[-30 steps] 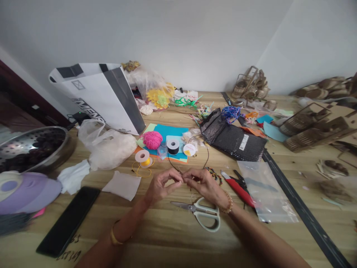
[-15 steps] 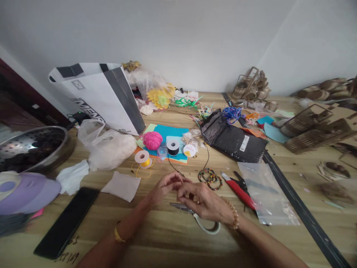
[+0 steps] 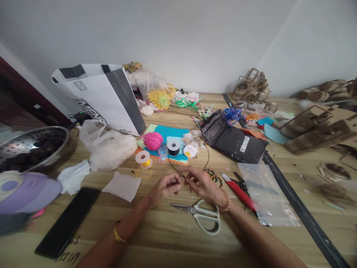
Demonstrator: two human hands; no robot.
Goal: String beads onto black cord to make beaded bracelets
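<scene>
My left hand is closed with its fingers curled in; whatever lies between the fingertips is too small to make out. Close beside it, my right hand pinches a thin black cord, which runs back toward a white spool of black cord. Under my right hand lies a coil of multicoloured beaded strings, partly hidden by the hand. White-handled scissors rest on the wood just below both hands, their blades pointing left.
Beyond the hands are a yellow cord spool, pink yarn ball and blue sheets. To the right lie a red-handled tool, clear plastic bag and black padded envelope. A dark phone-like slab lies left.
My right hand has drawn up and away from the left, with a small gap opening between them. The scissors, covered in part before, now show whole, while more of the beaded strings is covered.
</scene>
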